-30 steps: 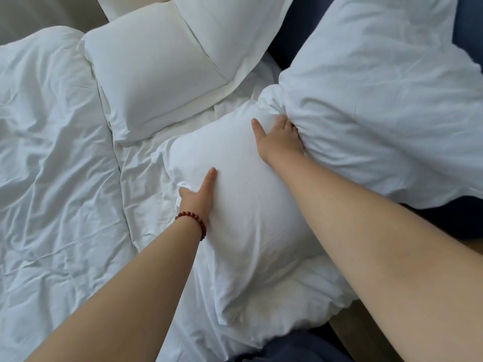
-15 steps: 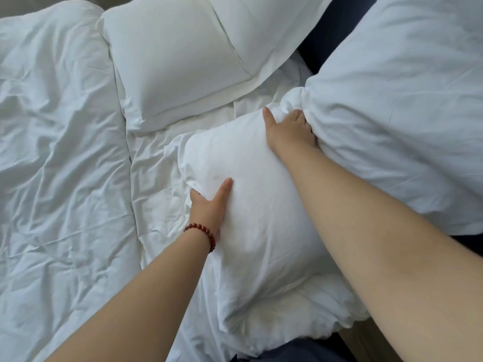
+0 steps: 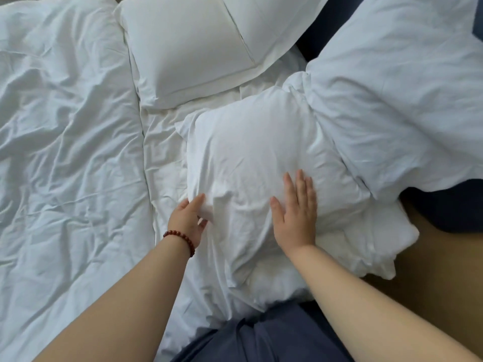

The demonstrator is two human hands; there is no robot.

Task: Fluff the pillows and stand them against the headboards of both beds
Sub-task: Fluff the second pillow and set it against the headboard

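A plump white pillow (image 3: 256, 152) lies flat on the bed in front of me. My left hand (image 3: 188, 220), with a red bead bracelet at the wrist, grips the pillow's left edge, thumb on top and fingers tucked under. My right hand (image 3: 296, 212) lies flat on the pillow's near half with straight fingers pressing into it. A flanged white pillow (image 3: 188, 50) lies flat farther back, with another pillow (image 3: 271, 19) overlapping its right side. A big creased pillow (image 3: 392, 90) at the right touches the centre pillow's far right corner and leans toward the dark blue headboard (image 3: 320, 30).
A rumpled white duvet (image 3: 65, 158) covers the left of the bed. The bed's edge is at the lower right, with brown floor (image 3: 433, 273) beyond it and a dark blue surface (image 3: 449, 207) under the big pillow. My blue clothing (image 3: 261, 338) touches the bed's near edge.
My right hand left the pillow's far right corner and now lies flat on its near half. My left hand slid nearer along the left edge.
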